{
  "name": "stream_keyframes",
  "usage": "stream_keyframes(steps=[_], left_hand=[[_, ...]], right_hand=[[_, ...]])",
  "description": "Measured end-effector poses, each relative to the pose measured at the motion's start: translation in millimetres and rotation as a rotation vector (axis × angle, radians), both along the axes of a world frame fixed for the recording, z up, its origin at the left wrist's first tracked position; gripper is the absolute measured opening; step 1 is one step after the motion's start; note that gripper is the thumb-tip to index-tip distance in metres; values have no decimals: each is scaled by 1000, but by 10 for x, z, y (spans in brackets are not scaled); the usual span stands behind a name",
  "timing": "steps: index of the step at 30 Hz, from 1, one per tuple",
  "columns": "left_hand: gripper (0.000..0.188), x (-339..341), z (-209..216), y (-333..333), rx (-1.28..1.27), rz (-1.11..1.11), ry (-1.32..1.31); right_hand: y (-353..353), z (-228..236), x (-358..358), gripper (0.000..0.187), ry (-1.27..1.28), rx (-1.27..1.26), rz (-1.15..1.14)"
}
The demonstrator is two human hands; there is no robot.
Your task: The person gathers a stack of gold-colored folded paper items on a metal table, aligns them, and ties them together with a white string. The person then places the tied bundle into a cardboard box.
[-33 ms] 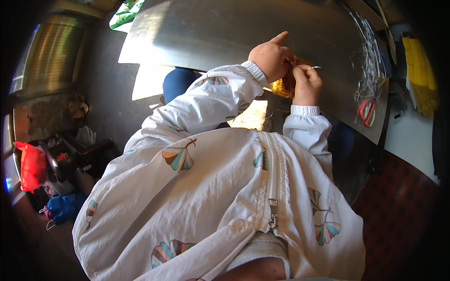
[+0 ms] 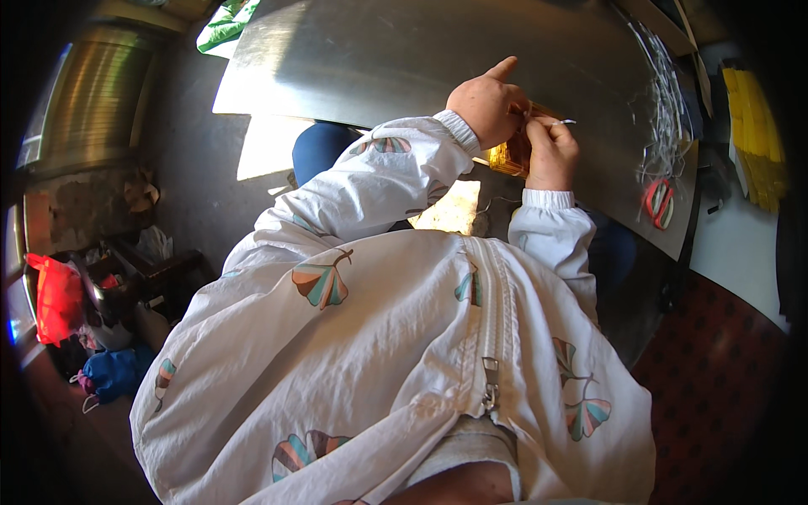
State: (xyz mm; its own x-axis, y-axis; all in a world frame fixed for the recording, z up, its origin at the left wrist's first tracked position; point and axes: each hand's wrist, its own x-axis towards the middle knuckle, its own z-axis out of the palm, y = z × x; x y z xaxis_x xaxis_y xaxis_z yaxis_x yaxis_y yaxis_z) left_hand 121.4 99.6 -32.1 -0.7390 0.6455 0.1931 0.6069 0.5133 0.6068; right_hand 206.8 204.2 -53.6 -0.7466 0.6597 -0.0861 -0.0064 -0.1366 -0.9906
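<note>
A bundle of shiny golden foil (image 2: 508, 158) lies at the near edge of the metal table, partly covered by both hands. My left hand (image 2: 486, 108) is closed at its upper end, with one finger stretched away; its gripping fingertips are mostly hidden. Close against it, my right hand (image 2: 551, 157) pinches a thin silvery tie strip (image 2: 566, 121), whose short end sticks out to the right past the fingers. Where the strip runs between the hands is too small to make out.
On the right of the metal table (image 2: 379, 50) lie many loose silvery strips (image 2: 667, 109), with red-handled scissors (image 2: 659, 202) at their near end. Yellow strips (image 2: 755, 135) sit on a white surface farther right. A green package (image 2: 227, 27) stands beyond the left corner; a red bag (image 2: 57, 299) is far left.
</note>
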Motion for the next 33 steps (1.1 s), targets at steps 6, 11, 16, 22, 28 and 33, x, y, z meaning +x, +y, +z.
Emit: stream_keyframes(steps=[6, 11, 16, 22, 28, 33], left_hand=[[21, -35, -96, -15, 92, -4, -100], [22, -30, -157, -36, 187, -3, -120], [20, 0, -128, -45, 225, -25, -102], [19, 5, -72, -39, 141, -40, -25], [15, -28, -50, -30, 88, -63, 33], [15, -80, -12, -44, 44, -102, 9]], right_hand=[[26, -60, -7, 9, -6, 30, 39], [75, -112, -21, 11, 4, 334, 60], [51, -72, -11, 14, -83, 314, 52], [27, -8, 17, 16, -80, 177, 81], [84, -48, 32, 17, -82, 136, 97], [102, -99, 29, 17, -50, 114, 112]])
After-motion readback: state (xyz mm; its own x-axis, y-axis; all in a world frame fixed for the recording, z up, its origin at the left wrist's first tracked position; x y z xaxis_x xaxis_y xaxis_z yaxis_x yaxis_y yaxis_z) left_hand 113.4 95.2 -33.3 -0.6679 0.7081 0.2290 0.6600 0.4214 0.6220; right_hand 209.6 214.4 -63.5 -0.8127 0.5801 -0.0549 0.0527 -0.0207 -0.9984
